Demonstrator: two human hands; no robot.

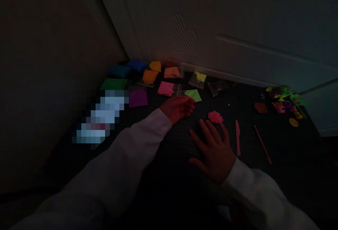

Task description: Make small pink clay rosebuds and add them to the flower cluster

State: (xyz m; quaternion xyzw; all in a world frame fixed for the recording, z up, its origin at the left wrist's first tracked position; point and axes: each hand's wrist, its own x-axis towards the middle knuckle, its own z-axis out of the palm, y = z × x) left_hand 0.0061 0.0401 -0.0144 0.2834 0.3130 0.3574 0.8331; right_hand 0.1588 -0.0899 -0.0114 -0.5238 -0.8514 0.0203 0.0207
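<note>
My right hand point(214, 149) lies flat on the dark table, fingers spread, palm down, holding nothing. Its fingertips end just short of a small pink clay flower point(215, 117). My left hand point(177, 107) reaches forward with its fingers curled, close to a light green clay packet point(193, 95); in the dim light I cannot make out whether it holds anything. A pink plastic modelling knife point(237, 136) lies just right of my right hand, and a thin pink stick point(262, 144) lies further right. Both arms wear white sleeves.
Several coloured clay packets sit at the back left: green point(114, 84), purple point(138, 97), pink point(166, 88), orange point(150, 76), blue point(136, 64). A cluster of small clay figures point(286, 99) stands at the right. A white panel with a heart cut-out point(182, 34) rises behind. The scene is very dark.
</note>
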